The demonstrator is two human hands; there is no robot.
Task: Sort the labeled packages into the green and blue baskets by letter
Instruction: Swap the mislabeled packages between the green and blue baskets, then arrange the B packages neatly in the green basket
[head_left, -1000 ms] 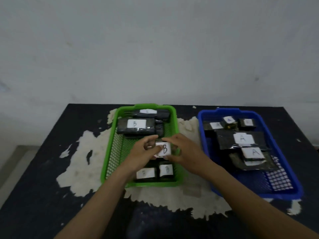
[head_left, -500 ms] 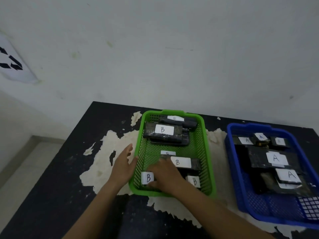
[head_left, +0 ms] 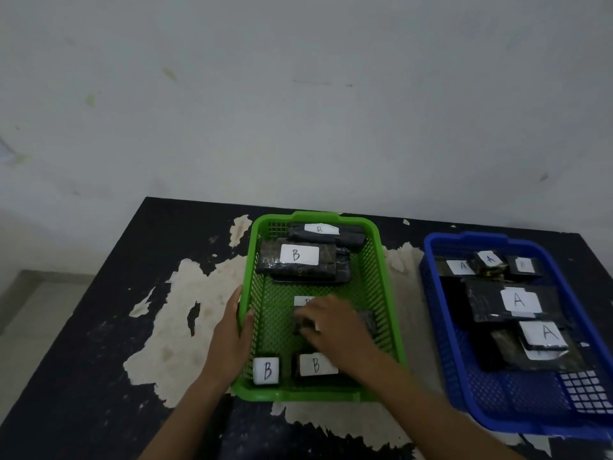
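Black wrap under the right hand [head_left: 335, 323]. Its fingers [head_left: 303, 322] are curled down over a dark package [head_left: 366, 320] in the middle of the green basket [head_left: 298, 395], clamped on its left end as far as I can read through the blur. That package's label is hidden by the hand. My left hand [head_left: 230, 336] holds the basket's left rim: thumb hooked over the edge to the inside, the rest flat along the outer wall.

Just behind the right hand a white label scrap [head_left: 303, 300] peeks out, letter unreadable. At the near wall sit two small ones side by side, the left B package [head_left: 266, 370] and the right B package [head_left: 315, 365], the latter partly under the wrist. At the far end a big B package [head_left: 295, 257] lies on others, with a long B package [head_left: 318, 232] behind it.

The blue basket [head_left: 438, 327] sits to the right, apart from the green — I read A on the large A package [head_left: 517, 300], the near A package [head_left: 547, 333] and two small ones at the back. Both baskets rest on a black surface [head_left: 99, 293] with pale peeled patches.
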